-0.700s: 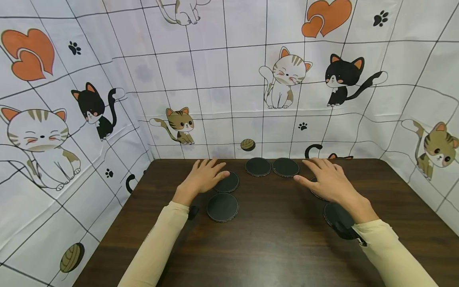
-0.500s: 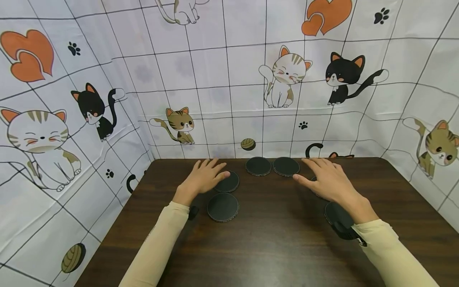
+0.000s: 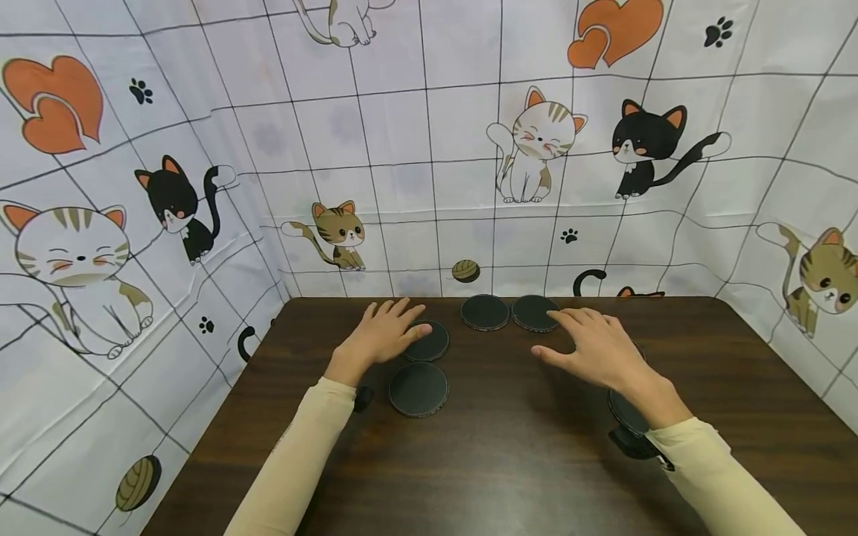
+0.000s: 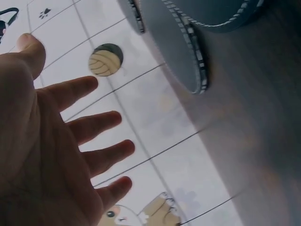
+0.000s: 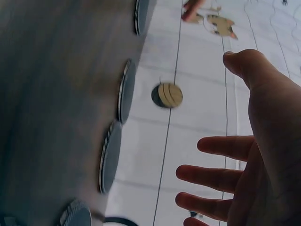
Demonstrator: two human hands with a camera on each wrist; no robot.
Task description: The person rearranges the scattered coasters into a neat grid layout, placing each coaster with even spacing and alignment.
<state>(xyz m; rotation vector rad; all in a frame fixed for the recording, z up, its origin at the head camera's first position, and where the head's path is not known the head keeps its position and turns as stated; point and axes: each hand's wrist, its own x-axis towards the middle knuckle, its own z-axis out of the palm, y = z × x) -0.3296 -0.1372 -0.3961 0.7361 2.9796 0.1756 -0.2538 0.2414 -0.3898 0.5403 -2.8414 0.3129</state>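
Several dark round discs with stitched-looking edges lie in an arc on the table. My left hand [image 3: 378, 339], fingers spread and holding nothing, is over the left side, its thumb in front of one disc [image 3: 432, 344]. Nearer to me lies another disc [image 3: 418, 389]. At the back, two more sit side by side, the left one [image 3: 485, 313] and the right one [image 3: 534, 314]. Reaching over the right side, my right hand [image 3: 599, 353] has its fingers extended with nothing in them. It and its wrist partly cover the discs there, including a near one [image 3: 625, 411]. Both palms appear raised above the table in the wrist views.
The dark brown wooden table [image 3: 469, 476] ends at the back against a white cloth wall [image 3: 402, 186] printed with cats, hearts and grid lines. The same cloth runs along the left and right sides. A black wrist device [image 3: 633, 444] is under my right wrist.
My right hand has shifted a little left and toward me, bringing its fingertips closer to the back right disc. My left hand and the discs have hardly moved.
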